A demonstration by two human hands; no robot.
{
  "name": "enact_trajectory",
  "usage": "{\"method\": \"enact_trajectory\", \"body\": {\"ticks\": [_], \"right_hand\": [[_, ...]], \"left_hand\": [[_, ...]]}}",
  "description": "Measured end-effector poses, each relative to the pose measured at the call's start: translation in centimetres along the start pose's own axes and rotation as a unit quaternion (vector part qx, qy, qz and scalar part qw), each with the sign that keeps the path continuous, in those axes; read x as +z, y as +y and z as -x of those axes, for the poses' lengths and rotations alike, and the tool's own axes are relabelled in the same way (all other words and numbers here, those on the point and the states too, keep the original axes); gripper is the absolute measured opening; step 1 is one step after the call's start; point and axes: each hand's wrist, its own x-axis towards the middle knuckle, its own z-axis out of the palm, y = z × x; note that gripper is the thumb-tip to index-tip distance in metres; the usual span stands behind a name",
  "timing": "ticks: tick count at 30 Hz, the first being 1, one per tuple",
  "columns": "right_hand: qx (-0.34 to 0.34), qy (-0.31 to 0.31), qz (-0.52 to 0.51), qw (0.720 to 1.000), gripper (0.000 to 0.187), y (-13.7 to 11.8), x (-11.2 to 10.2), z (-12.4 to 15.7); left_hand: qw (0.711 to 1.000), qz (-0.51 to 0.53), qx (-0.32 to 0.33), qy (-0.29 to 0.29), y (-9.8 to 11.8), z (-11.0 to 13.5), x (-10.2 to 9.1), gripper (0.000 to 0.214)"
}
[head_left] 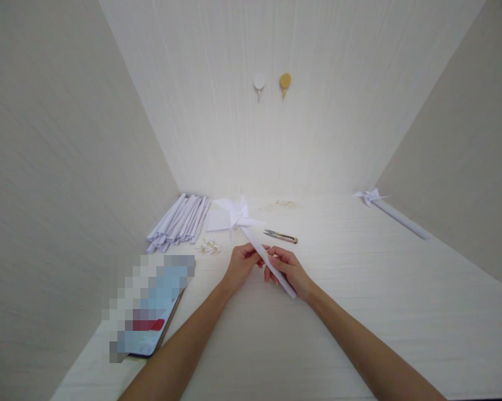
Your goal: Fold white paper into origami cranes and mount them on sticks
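Both of my hands are closed around the white paper stick of a paper pinwheel (254,240), which slants from upper left to lower right. My left hand (241,266) grips the stick near its middle, and my right hand (290,271) holds it lower down, fingers bent around it. The pinwheel's folded blades point away from me, in front of a stack of white paper squares (218,220). Just beyond my right hand lies a pair of thread snips (281,236). Left of my left hand is a small pile of short whitish pieces (209,247).
A bundle of rolled paper sticks (179,220) lies at the back left. A phone (156,306), partly blurred, rests near my left forearm. Another pinwheel (395,216) leans along the right wall. Small scraps (284,204) lie at the back. White (259,82) and yellow (284,81) hooks are on the wall.
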Motion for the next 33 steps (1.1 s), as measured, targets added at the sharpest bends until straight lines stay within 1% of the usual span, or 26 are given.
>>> {"method": "enact_trajectory", "body": {"ticks": [2, 5, 9, 12, 14, 18, 20, 22, 25, 27, 29, 31, 33], "right_hand": [[-0.002, 0.005, 0.017, 1.0, 0.028, 0.1, 0.0, -0.1], [-0.013, 0.038, 0.041, 0.998, 0.029, 0.0, -0.1, -0.2], [-0.02, 0.093, 0.102, 0.99, 0.029, -0.2, 0.0, -0.1], [-0.023, 0.115, 0.145, 0.982, 0.029, -0.2, 0.2, 0.1], [-0.03, 0.114, 0.169, 0.979, 0.029, 0.0, 0.3, 0.2], [-0.031, 0.089, 0.216, 0.972, 0.028, 0.2, 0.3, 0.3], [-0.032, 0.096, 0.243, 0.965, 0.027, 0.3, 0.4, 0.3], [-0.049, 0.117, 0.298, 0.946, 0.022, 0.3, 0.6, 0.4], [-0.103, 0.154, 0.4, 0.897, 0.011, 0.5, 1.0, 0.5], [-0.129, 0.16, 0.446, 0.871, 0.006, 0.7, 1.1, 0.6], [-0.138, 0.159, 0.477, 0.853, 0.002, 0.8, 1.1, 0.6], [-0.146, 0.157, 0.5, 0.839, 0.004, 0.8, 1.1, 0.6], [-0.151, 0.155, 0.509, 0.833, 0.006, 0.8, 1.1, 0.7]], "left_hand": [[0.999, 0.013, -0.026, 0.026, -0.1, -0.1, 0.2, 0.018], [0.998, 0.033, -0.039, 0.047, -0.3, 0.0, 0.4, 0.014], [0.996, 0.073, -0.05, 0.031, -0.3, 0.2, 0.4, 0.015], [0.993, 0.102, -0.051, 0.016, -0.1, 0.3, 0.4, 0.017], [0.995, 0.083, -0.051, 0.017, 0.0, 0.3, 0.5, 0.021], [0.998, 0.006, -0.051, 0.035, 0.0, 0.1, 0.6, 0.028], [0.998, 0.004, -0.055, 0.04, -0.1, 0.0, 0.7, 0.03], [0.997, 0.007, -0.054, 0.051, -0.2, -0.1, 0.6, 0.03], [0.997, 0.012, -0.048, 0.056, -0.4, -0.2, 0.5, 0.03], [0.997, 0.003, -0.047, 0.055, -0.5, -0.3, 0.4, 0.031], [0.997, -0.013, -0.044, 0.061, -0.6, -0.3, 0.3, 0.032], [0.998, -0.014, -0.035, 0.056, -0.6, -0.3, 0.2, 0.033], [0.998, -0.024, -0.029, 0.051, -0.5, -0.3, 0.2, 0.035]]}}
